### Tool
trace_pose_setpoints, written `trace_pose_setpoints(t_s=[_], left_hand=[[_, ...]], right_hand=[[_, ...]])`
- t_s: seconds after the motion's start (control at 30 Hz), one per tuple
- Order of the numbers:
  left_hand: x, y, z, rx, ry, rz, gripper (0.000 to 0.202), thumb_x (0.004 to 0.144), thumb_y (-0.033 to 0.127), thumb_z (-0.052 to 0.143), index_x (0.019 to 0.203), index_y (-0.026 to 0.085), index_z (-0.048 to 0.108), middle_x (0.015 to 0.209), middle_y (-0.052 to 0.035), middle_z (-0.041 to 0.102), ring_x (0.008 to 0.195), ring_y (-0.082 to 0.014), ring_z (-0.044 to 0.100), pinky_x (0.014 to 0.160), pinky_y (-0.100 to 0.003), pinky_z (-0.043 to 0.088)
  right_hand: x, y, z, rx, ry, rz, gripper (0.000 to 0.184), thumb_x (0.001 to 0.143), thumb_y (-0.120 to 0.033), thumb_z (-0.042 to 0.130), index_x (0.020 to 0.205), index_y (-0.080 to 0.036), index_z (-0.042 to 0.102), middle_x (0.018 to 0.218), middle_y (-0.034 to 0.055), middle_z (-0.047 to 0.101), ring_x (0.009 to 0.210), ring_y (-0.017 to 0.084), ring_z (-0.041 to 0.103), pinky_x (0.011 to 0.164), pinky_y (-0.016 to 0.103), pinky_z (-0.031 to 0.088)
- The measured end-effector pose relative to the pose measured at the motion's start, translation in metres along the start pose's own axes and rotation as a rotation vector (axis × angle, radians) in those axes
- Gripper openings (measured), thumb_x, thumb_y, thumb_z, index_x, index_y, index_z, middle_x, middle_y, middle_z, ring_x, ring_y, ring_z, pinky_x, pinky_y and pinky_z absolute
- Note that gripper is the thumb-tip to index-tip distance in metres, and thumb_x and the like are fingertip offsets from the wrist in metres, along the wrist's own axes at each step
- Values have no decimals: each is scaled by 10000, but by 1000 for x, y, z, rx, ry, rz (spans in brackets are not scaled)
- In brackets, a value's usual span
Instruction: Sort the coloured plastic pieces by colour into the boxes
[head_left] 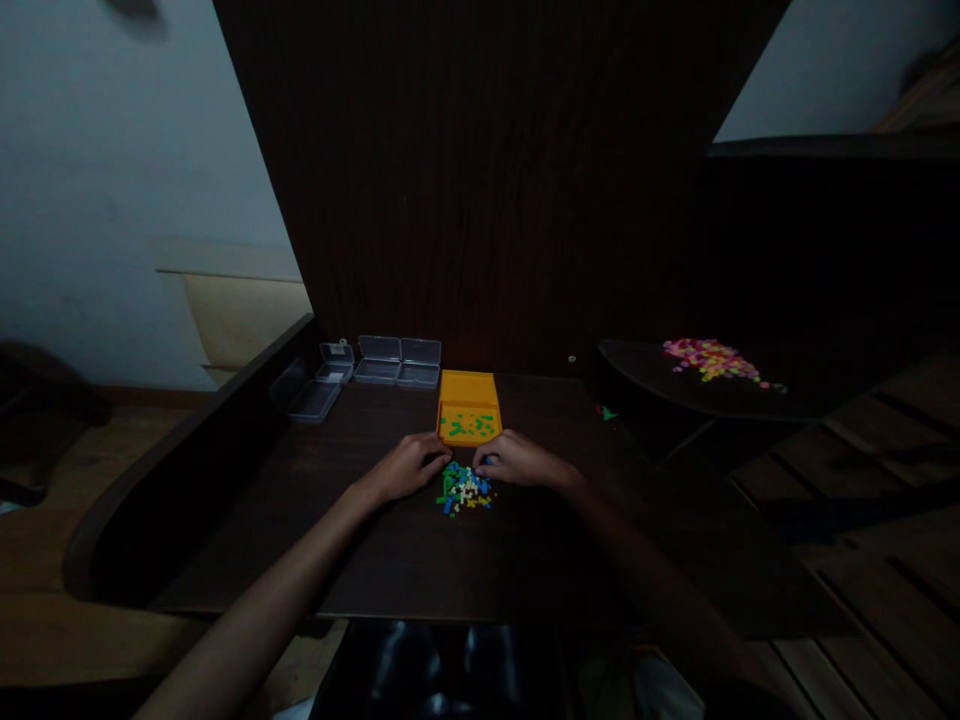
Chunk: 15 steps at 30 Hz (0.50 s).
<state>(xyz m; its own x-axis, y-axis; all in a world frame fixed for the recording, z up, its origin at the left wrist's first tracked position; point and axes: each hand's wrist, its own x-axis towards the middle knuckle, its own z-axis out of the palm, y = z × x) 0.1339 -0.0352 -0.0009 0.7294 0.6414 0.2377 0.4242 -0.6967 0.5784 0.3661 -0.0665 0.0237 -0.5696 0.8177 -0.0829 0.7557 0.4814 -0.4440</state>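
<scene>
A small pile of tiny plastic building bricks (465, 488) in green, blue, white and yellow lies on the dark wooden table. My left hand (414, 465) rests at the pile's left edge, thumb and fingers a little apart, holding nothing that I can see. At the pile's right side, my right hand (519, 459) has its fingers bent and pressed together among the blue pieces. Whatever is between those fingertips is too small to make out. Just behind both hands stands an open yellow box (468, 387), with several green pieces (472, 425) scattered in its near half.
Clear plastic cases (397, 362) stand with lids raised at the back left, near another open clear case (315, 400). A heap of pink and yellow pieces (712, 360) sits on a dark side surface at right. A raised wooden side (195, 450) borders the table's left.
</scene>
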Motion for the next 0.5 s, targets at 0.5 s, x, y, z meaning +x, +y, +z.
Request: trace_pose_setpoints(t_s=[0.5], left_hand=[[8,3,3,40,-62,-68,217,848,210,527,919,183,731,843,-47,704,730,-162,642,678,-238,467]], right_hand=[[3,5,-1,51,57,58,140,790,-163,612,895,-129,697,671,-13,601,583,89,481,578,197,325]])
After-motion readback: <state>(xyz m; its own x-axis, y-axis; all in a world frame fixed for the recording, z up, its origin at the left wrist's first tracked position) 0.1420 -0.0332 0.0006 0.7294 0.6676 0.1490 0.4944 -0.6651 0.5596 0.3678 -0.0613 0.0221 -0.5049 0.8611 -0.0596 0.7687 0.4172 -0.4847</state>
